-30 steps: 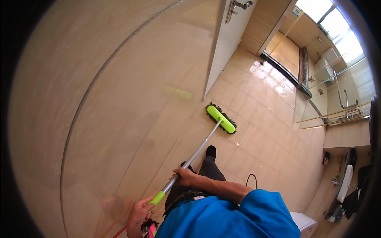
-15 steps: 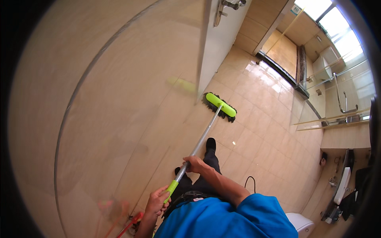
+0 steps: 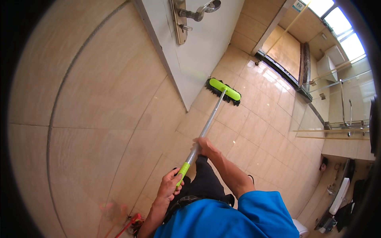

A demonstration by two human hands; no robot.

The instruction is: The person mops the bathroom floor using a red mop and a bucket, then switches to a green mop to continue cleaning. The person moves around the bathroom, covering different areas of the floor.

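Note:
A mop [image 3: 210, 118] with a metal pole slants forward from my waist to the tiled floor. Its flat lime-green head [image 3: 225, 89], fringed with dark strands, lies on the tiles close to the foot of a white door. My left hand [image 3: 170, 184] is wrapped round the green grip [image 3: 183, 171] at the pole's near end. Farther up, my right hand [image 3: 205, 146] closes round the bare metal part; its fingers are slightly blurred and partly hidden behind the pole.
The white door [image 3: 198, 47] with a metal handle [image 3: 194, 15] stands open ahead. A tiled wall [image 3: 91, 87] runs along my left. Red handles [image 3: 129, 225] show at lower left. Glass panels with a metal bar handle [image 3: 342, 103] and a sink counter [image 3: 340, 196] are on the right.
The mop head has slid slightly forward and right across the floor. Both hands have moved up and right with the pole. The door now appears larger and nearer.

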